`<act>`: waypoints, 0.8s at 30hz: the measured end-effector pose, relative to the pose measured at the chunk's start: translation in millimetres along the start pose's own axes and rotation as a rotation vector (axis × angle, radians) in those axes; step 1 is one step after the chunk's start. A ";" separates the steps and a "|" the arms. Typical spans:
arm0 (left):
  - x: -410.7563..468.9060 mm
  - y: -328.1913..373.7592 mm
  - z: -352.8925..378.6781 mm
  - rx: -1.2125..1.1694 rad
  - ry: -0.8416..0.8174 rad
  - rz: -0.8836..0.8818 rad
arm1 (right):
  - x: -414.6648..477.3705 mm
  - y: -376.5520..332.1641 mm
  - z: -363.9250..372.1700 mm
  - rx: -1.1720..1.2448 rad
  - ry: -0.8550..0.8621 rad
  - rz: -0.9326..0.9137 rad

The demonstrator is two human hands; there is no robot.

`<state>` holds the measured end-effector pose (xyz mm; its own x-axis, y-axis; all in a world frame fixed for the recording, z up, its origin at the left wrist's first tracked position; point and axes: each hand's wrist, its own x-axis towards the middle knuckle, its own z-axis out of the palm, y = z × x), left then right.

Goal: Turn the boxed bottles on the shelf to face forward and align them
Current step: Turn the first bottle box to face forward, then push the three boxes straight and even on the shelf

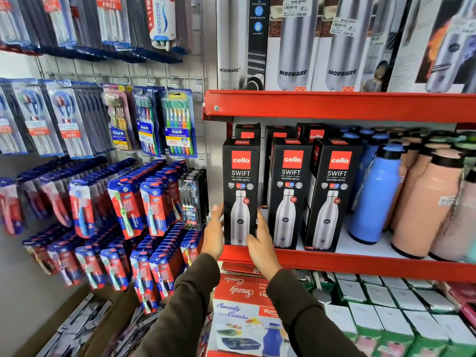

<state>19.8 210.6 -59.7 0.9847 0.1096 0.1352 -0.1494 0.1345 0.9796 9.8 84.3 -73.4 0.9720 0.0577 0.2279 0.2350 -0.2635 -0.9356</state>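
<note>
My left hand (215, 234) and right hand (260, 244), both flat and uncurled, flank the left box (240, 191), centre frame, to square it with the shelf (360, 262).

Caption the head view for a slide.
Left hand and right hand flank the leftmost bottle box on the red shelf.

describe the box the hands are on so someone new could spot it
Find the red middle shelf, under the tall Modware boxes. Its front row holds three black Cello Swift boxes left of a blue bottle. Yours is the leftmost box, nearest the toothbrush wall, with the left hand and right hand touching its sides.
</note>
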 end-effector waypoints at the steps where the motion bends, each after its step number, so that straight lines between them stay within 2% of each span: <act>1: -0.9 -0.4 -0.1 0.025 -0.005 0.005 | -0.5 -0.4 -0.7 -0.001 0.000 -0.004; 7: -0.9 -2.1 1.3 0.099 -0.013 -0.001 | -2.0 -2.3 -6.8 -0.023 -0.052 -0.034; 10: -3.5 -5.3 9.1 0.108 -0.020 0.139 | -6.0 -2.2 -9.8 -0.046 0.027 -0.062; 11: -4.8 -8.1 13.5 0.120 0.050 0.191 | -8.5 -2.2 -11.3 -0.041 0.081 -0.086; 15: -23.1 -17.7 38.2 0.271 0.501 0.415 | -21.7 3.2 -28.9 0.027 0.348 -0.264; 16: -27.5 -19.5 44.1 0.290 0.540 0.480 | -23.5 5.5 -35.0 0.047 0.408 -0.293; 19: -35.1 -25.0 68.1 0.299 0.417 0.633 | -24.0 12.3 -55.2 0.065 0.496 -0.286; 24: -39.6 -30.1 107.7 0.251 0.112 0.545 | -23.0 20.1 -77.5 0.116 0.393 -0.114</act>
<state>-5.1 96.2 -78.5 0.7552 0.2025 0.6234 -0.5900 -0.2045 0.7811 -8.4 3.0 -76.6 0.8685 -0.2975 0.3964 0.3621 -0.1652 -0.9174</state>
